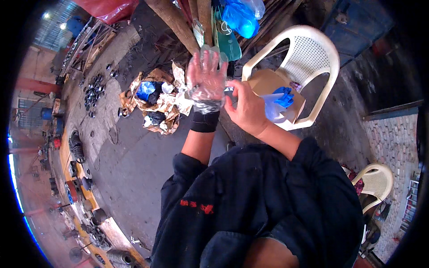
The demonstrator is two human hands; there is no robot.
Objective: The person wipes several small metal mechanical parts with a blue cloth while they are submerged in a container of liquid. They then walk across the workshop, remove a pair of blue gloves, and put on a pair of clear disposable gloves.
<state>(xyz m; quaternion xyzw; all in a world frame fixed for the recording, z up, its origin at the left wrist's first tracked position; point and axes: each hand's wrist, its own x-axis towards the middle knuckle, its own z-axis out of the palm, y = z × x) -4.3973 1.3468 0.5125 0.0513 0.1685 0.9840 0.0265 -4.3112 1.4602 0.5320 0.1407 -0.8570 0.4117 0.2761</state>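
Observation:
My left hand (206, 80) is raised in front of me with its fingers stretched out and apart. A clear plastic glove (209, 105) covers it, bunched up at the wrist above a black wristband (204, 121). My right hand (248, 109) is bare and sits right beside it. Its thumb and fingers are curled against the glove's side and seem to pinch its film; the exact contact is hard to see. On a cardboard box (263, 80) on a cream plastic chair (308, 58) lie blue gloves (284, 96) and a clear plastic bag (273, 107).
Torn brown paper (167, 123) with blue and dark scraps lies on the floor beyond my left arm. Wooden poles (176, 24) and blue plastic bags (240, 18) stand ahead. Metal rings (94, 94) are scattered at left. Another chair (377, 181) stands at right.

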